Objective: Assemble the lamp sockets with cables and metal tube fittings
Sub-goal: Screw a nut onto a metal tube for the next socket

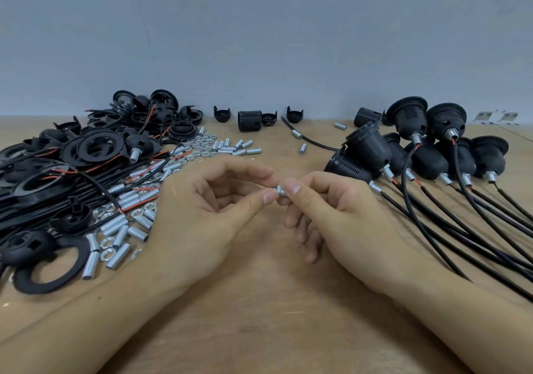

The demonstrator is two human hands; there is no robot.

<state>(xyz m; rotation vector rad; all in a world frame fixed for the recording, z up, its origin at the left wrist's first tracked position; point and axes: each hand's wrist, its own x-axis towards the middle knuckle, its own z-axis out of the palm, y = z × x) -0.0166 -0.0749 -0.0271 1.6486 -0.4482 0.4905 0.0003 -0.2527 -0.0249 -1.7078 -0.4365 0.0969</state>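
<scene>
A short metal tube fitting [279, 191] is held above the middle of the wooden table [259, 330], between the fingertips of both hands; only its silver end shows between them, and whether a nut sits on it cannot be told. The left hand [213, 215] pinches it from the left with thumb and forefinger, the remaining fingers curled loosely into the palm, which is turned toward the right. The right hand [331, 215] pinches it from the right, thumb on top and forefinger behind, its other fingers bent downward beneath the fitting. Both forearms run in from the lower corners and lie low over the table.

To the right, a group of assembled lamp sockets [418, 148] lies on the table, each black body ending in a silver tube from which a black cable [461, 229] trails toward the near right edge. To the left, a heap of black socket rings and caps [86, 148] lies mixed with black cables showing red wire ends. Along the heap's near and right side are scattered loose metal tubes [115, 229] and hex nuts [199, 143].

At the far edge of the table, against the grey wall [259, 42], stand a threaded socket body [249, 120] and several black caps [221, 114]. Near them lie a few single tubes [297, 134] and one short cable.
</scene>
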